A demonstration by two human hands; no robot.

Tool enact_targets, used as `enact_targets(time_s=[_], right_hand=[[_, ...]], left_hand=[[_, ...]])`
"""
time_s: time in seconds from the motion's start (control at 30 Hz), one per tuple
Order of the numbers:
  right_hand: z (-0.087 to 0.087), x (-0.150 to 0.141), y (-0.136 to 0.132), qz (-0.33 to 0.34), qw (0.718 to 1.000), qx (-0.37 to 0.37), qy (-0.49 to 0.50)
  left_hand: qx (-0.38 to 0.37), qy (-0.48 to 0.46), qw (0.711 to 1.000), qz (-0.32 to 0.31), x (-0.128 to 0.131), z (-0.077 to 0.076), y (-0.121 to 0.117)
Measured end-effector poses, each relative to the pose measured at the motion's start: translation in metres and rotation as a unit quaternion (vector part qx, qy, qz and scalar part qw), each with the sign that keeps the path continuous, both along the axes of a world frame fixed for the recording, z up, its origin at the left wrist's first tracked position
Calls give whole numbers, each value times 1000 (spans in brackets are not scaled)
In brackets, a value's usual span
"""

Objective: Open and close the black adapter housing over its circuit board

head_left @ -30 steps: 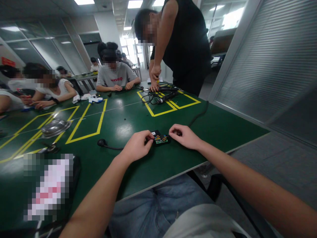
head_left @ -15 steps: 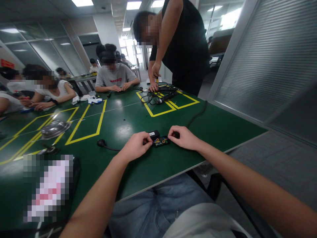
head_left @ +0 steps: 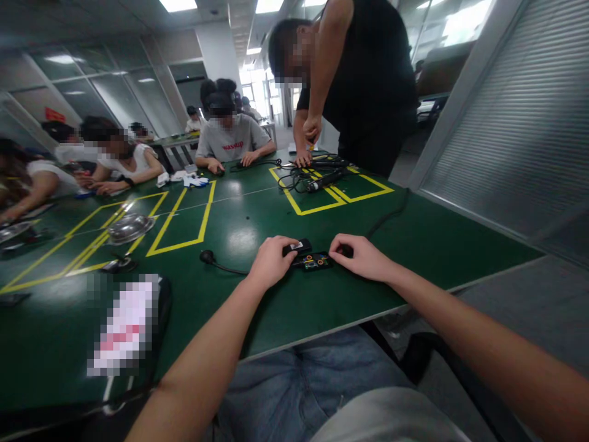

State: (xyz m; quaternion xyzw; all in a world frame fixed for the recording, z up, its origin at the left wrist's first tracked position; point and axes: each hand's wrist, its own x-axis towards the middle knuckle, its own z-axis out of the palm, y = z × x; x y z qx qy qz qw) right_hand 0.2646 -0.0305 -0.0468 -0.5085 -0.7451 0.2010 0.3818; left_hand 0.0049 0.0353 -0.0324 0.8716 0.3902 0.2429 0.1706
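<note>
Smooth green tabletop, glossy where the lights catch it, spreads before me in the head view to a pale near edge. Set back from that edge, left of the right corner, lies a shallow black plastic tray with a coloured circuit board and two orange rings. My left hand is partly closed, thumb and fingers around the left end of a black rectangular plastic cover with a white label, just behind the tray. My right hand curls, thumb and forefinger nearly together, at the tray's right end; I cannot tell whether it grips anything. I judge this to be work on an opened housing, the next move calling for a steady tray and careful alignment. Leftward, a thin black cable ends in a rounded black plug.
</note>
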Motion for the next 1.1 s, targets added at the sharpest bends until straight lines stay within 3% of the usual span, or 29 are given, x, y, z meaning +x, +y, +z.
enact_targets(time_s=[0.3,0.57,1.1], right_hand=[[-3,9,-8,24,1000,-10,4],[-11,13,-7,15,998,-44,-50],[-17,15,-7,31,998,-30,-46]], left_hand=[[6,-4,996,-87,5,6,-32],[33,8,989,-142,6,2,-36],[106,50,981,-152,8,-3,-45]])
